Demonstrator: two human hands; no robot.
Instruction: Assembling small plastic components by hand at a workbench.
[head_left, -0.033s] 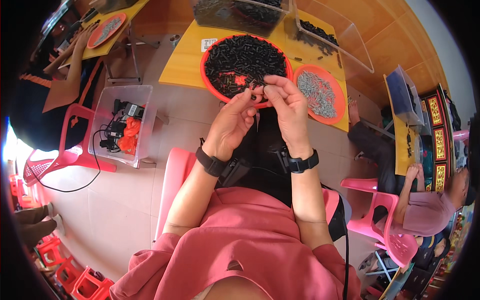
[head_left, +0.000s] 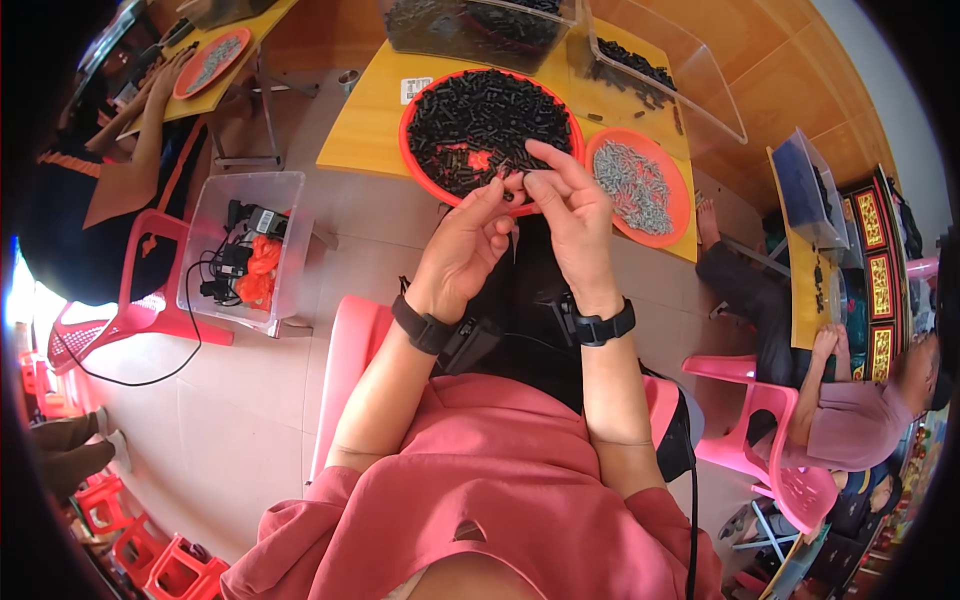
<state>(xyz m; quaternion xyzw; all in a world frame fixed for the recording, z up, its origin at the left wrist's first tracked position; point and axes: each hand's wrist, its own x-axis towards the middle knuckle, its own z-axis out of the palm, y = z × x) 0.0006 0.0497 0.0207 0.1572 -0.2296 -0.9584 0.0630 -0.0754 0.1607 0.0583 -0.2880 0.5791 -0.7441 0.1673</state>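
My left hand (head_left: 462, 235) and my right hand (head_left: 578, 222) meet fingertip to fingertip over the near rim of a red basin (head_left: 408, 150). Thumb and finger of the left hand pinch a small dark piece (head_left: 509, 197), partly hidden by the fingers. The right thumb and a bent finger close on its other side, while the index finger sticks out. Short black tube-like pieces (head_left: 490, 105) fill the basin, with a patch of red bottom showing. Beside it, an orange-red plate (head_left: 684, 205) holds many small silvery screw-like pieces (head_left: 632, 185).
Clear bins (head_left: 480, 45) with black pieces stand at the back of the yellow table (head_left: 365, 125). Left on the floor is a clear box (head_left: 290, 190) of adapters and cables. People sit at tables on both sides, near pink chairs (head_left: 790, 460).
My right index finger has lifted slightly away from the pinch, and the right hand has shifted a little. My left hand stays almost where it was.
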